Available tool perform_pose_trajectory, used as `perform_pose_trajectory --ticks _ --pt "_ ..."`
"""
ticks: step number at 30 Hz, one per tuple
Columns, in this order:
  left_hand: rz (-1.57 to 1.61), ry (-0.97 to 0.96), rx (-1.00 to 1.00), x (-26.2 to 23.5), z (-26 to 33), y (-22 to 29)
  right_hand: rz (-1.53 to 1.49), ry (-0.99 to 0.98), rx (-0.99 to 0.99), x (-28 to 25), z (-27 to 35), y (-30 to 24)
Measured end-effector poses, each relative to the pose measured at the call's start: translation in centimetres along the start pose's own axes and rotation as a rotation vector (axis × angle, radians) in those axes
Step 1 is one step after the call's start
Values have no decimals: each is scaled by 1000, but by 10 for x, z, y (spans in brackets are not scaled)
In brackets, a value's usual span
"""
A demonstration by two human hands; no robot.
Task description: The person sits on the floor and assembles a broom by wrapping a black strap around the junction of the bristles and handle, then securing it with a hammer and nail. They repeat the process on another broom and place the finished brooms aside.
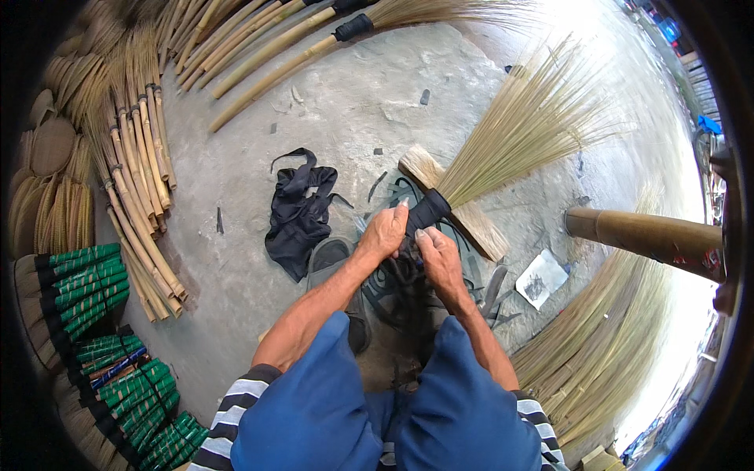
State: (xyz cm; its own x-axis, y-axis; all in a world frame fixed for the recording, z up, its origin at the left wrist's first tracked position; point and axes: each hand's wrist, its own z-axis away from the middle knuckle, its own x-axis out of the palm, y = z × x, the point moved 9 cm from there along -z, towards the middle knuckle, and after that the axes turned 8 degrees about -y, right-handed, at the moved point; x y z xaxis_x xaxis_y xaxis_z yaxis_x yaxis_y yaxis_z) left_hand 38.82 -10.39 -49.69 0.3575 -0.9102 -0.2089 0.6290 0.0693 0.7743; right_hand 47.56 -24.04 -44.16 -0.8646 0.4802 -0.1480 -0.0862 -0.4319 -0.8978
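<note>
While the left hand [386, 234] and right hand [440, 257] grasp the broom [471, 169] by its black wrap [428, 212], the straw [528, 125] looks light and bendy; the wrap likely gives the firmest hold.

Binding [429, 212] black; broom bristles [525, 129] pale straw; trousers [302, 408] blue; sleeves [226, 420] striped black and white; floor [224, 267] grey.

Worn on the head, a wide fisheye camera faces steeply down over blue cloth-covered knees [314, 400], nearest the lens, past the bare left hand [385, 234] and bare right hand [441, 261], toward the rough grey concrete floor [224, 184].
</note>
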Motion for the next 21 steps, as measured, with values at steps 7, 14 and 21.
perform_pose_trajectory --ticks 7,14,21 --pt "-259 279 207 -14 14 29 234 43 -134 -2 -7 -22" --pt "-224 230 162 -17 11 14 -411 -57 127 12 9 1" --pt "-167 326 291 -25 16 28 -628 -30 231 14 20 12"
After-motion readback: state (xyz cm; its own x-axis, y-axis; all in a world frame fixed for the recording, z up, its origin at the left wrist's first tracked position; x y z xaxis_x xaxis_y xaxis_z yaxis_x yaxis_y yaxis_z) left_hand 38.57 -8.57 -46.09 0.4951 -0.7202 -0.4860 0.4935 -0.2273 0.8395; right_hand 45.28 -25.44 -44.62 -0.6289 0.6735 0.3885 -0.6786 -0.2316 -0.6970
